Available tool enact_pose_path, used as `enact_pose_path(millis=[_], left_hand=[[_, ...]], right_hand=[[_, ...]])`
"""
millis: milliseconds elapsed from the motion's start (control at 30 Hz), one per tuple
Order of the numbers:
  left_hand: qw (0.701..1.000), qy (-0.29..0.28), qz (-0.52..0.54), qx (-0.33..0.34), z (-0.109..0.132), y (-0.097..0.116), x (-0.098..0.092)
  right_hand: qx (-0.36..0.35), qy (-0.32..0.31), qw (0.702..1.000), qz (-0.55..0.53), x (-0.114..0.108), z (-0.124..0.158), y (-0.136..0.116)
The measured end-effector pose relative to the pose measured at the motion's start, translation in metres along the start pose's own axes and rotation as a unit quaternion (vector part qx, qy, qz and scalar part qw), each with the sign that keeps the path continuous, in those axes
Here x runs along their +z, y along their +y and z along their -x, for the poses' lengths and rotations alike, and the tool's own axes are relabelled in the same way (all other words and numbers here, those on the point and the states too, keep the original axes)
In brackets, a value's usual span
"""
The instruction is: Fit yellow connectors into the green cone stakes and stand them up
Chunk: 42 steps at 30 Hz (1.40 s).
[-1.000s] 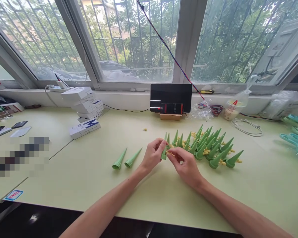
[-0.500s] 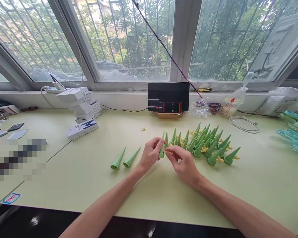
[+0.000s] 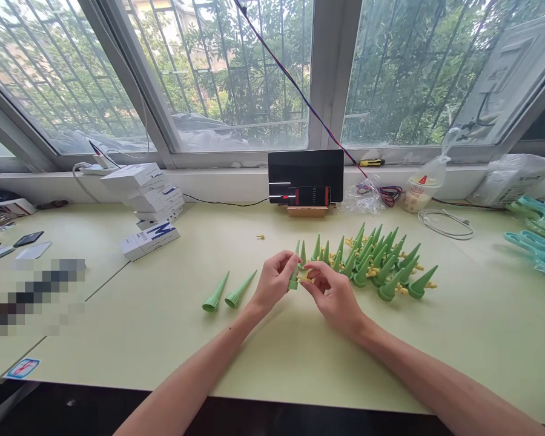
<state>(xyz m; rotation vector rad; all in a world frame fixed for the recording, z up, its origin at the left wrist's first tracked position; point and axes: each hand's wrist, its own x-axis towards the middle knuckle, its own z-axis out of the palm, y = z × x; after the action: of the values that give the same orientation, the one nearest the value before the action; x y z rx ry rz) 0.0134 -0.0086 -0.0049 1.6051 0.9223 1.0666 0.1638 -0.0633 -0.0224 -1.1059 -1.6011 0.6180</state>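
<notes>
My left hand [image 3: 275, 280] is closed around a green plastic watering spike [image 3: 293, 282], its tip pointing up. Against the spike's right side, the thumb and forefinger of my right hand [image 3: 335, 297] pinch a small yellow valve [image 3: 304, 275]; fingers partly cover where the two meet. Two green spikes [image 3: 216, 294] without yellow parts lie to the left of my left hand. A loose yellow valve [image 3: 260, 237] rests farther back on the table. Beyond my right hand stand several green spikes [image 3: 387, 286] with yellow valves on their sides, packed close together.
A phone [image 3: 309, 195] showing a timer leans on a black screen [image 3: 305, 166] at the back. White boxes [image 3: 149, 241] are stacked back left. A bagged cup [image 3: 418, 195], a coiled cable [image 3: 445, 224] and teal plastic-wrapped items [image 3: 533, 245] occupy the right.
My right thumb and forefinger have shifted slightly around the yellow valve, and more of it shows. My left hand keeps its hold on the spike. The view has moved a little.
</notes>
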Motion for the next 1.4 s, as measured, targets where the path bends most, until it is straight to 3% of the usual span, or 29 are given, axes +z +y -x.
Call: enact_pose_path(millis=[600, 1400], left_hand=[[0.999, -0.006, -0.033, 0.017, -0.0014, 0.0023, -0.0014], [0.999, -0.016, -0.038, 0.014, -0.0014, 0.0032, -0.003]], right_hand=[[0.013, 0.03, 0.999, -0.013, 0.0002, -0.0017, 0.0015], [-0.058, 0.024, 0.997, 0.052, -0.0005, -0.0022, 0.01]])
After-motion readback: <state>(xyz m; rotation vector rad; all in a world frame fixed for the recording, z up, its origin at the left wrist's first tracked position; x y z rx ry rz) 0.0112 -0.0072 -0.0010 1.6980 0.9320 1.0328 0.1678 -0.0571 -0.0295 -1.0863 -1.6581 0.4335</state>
